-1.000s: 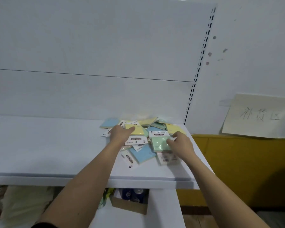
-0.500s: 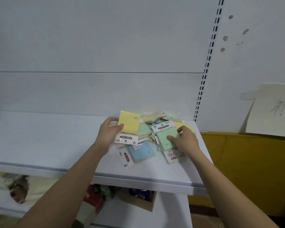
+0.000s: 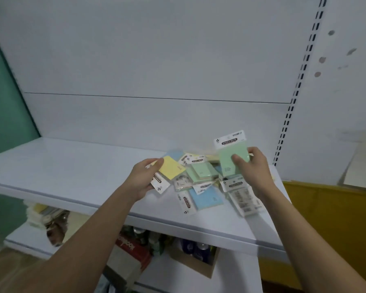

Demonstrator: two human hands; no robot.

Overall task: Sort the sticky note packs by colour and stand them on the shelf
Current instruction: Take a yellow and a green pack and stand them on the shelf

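The left hand (image 3: pixel 143 178) grips a yellow sticky note pack (image 3: pixel 172 170) and the right hand (image 3: pixel 254 166) a green sticky note pack (image 3: pixel 232 159), each lifted clear of the mixed pile (image 3: pixel 201 182) on the shelf (image 3: pixel 72 170), presumably to separate colours before standing them.

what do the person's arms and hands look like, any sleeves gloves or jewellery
Both forearms are bare as far as the frame shows: no sleeves in view. The left hand and right hand wear no gloves, and no rings, watch or bracelet show on the fingers or wrists.
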